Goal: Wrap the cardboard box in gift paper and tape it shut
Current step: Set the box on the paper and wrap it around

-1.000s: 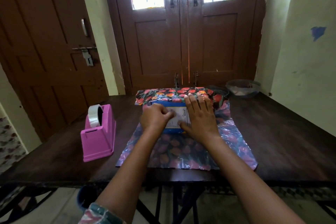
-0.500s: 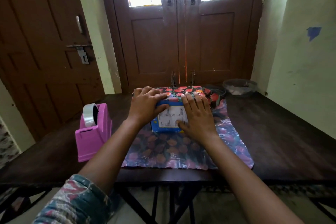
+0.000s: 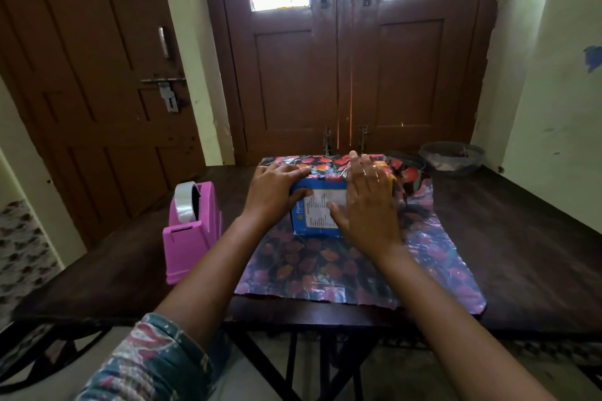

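Observation:
A blue cardboard box (image 3: 315,217) with a white printed label stands on a sheet of dark flowered gift paper (image 3: 329,267) spread over the table. The far part of the paper is folded up over the box's top. My left hand (image 3: 273,193) grips the box's upper left corner, thumb on its near face and fingers flat on the folded paper. My right hand (image 3: 367,202) lies flat over the box's right side, fingers spread on the paper on top.
A pink tape dispenser (image 3: 190,231) with a roll of clear tape stands left of the paper. A dark bowl (image 3: 451,159) sits at the table's far right corner. The dark wooden table (image 3: 521,238) ends against brown double doors and a pale wall on the right.
My left hand moved from the box's near face out to its upper left corner and onto the folded paper. My right hand stayed pressed on the right side.

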### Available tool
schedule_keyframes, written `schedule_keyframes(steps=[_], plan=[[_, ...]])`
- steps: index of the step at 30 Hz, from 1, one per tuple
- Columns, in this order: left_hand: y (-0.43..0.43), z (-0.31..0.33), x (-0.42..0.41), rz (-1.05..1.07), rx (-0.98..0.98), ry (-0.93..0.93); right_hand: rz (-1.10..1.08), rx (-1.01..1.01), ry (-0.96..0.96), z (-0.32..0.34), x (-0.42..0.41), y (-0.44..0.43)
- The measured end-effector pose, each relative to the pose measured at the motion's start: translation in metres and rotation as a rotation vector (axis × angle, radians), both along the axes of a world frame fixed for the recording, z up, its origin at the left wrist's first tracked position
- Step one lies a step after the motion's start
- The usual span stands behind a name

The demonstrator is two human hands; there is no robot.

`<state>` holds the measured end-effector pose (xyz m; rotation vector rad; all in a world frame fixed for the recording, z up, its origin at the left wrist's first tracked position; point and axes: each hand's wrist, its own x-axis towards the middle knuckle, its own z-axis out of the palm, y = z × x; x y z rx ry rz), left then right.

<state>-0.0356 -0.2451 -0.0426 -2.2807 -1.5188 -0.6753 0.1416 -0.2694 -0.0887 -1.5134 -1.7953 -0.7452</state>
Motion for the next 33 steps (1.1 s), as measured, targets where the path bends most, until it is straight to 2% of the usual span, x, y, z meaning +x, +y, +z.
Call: schedule_keyframes(steps=[6,11,16,18,20,22,24,26,29,33], plan=[[0.001,-0.004,0.003,0.012,0.042,0.005,0.034,0.06,0.071,-0.002,-0.013,-0.006],[-0.001,-0.005,0.005,-0.004,0.04,-0.044,0.205,0.02,-0.117,-0.002,-0.025,-0.003],[-0.004,-0.007,0.003,0.001,-0.076,-0.018,0.168,-0.069,-0.104,-0.012,-0.031,0.002],[-0.007,-0.008,0.001,-0.027,-0.171,-0.105,0.171,-0.072,-0.099,-0.012,-0.031,0.003],[-0.015,-0.007,-0.005,-0.018,-0.175,-0.33,0.166,-0.075,-0.106,-0.011,-0.031,0.002],[-0.028,-0.001,-0.02,0.057,-0.061,-0.552,0.152,-0.083,-0.115,-0.01,-0.032,0.002],[-0.043,0.008,-0.044,0.235,0.034,-0.572,0.141,-0.088,-0.12,-0.009,-0.032,0.0],[-0.056,0.018,-0.072,0.442,0.044,-0.521,0.143,-0.085,-0.123,-0.01,-0.032,0.0],[-0.071,0.031,-0.108,0.629,-0.083,-0.526,0.157,-0.074,-0.123,-0.01,-0.032,0.002],[-0.09,0.038,-0.127,0.656,-0.395,-0.612,0.171,-0.068,-0.118,-0.012,-0.036,0.001]])
